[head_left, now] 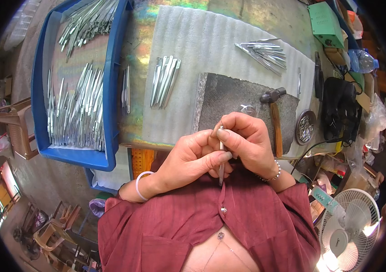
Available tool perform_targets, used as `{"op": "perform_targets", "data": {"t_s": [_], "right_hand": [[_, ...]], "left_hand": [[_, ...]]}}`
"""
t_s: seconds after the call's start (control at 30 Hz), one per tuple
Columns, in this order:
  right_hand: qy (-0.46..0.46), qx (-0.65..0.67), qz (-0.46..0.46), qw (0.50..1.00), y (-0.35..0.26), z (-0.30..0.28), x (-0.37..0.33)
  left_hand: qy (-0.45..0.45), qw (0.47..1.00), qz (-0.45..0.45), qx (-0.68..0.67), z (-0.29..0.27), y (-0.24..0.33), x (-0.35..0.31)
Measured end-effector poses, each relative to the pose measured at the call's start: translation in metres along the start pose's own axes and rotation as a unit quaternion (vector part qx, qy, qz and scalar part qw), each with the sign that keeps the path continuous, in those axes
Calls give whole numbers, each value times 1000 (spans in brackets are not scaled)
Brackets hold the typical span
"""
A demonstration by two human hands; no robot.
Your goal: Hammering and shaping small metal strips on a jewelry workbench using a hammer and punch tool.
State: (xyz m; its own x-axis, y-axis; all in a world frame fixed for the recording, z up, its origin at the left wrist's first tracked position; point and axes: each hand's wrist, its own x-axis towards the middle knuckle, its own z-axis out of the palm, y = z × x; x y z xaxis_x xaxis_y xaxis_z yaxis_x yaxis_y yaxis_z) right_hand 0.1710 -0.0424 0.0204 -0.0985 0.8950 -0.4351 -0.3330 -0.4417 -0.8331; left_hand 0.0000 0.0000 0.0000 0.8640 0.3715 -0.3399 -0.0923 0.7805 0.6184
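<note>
Hands (184, 159) meet (fingers (240, 120) curled), pinching a slim metal strip (221, 146).

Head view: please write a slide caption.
Left hand and right hand hold a slender metal piece; a hammer and a loaded blue tray lie nearby.

Two hands (193, 155) (248, 138), apparently one strip (221, 146)
</note>
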Motion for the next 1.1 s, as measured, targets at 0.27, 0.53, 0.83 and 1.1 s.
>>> {"op": "perform_targets", "data": {"t_s": [0.27,0.53,0.83,1.1], "right_hand": [[-1,13,-13,1000,4,4,-5],[8,26,1,1000,7,5,-11],[27,23,-32,999,7,7,-17],[64,55,-69,994,4,5,-18]], "left_hand": [[42,999,7,29,6,-1,-8],[41,999,9,27,10,-4,-11],[21,999,35,28,9,-10,-11],[101,989,78,-73,2,-11,-18]]}}
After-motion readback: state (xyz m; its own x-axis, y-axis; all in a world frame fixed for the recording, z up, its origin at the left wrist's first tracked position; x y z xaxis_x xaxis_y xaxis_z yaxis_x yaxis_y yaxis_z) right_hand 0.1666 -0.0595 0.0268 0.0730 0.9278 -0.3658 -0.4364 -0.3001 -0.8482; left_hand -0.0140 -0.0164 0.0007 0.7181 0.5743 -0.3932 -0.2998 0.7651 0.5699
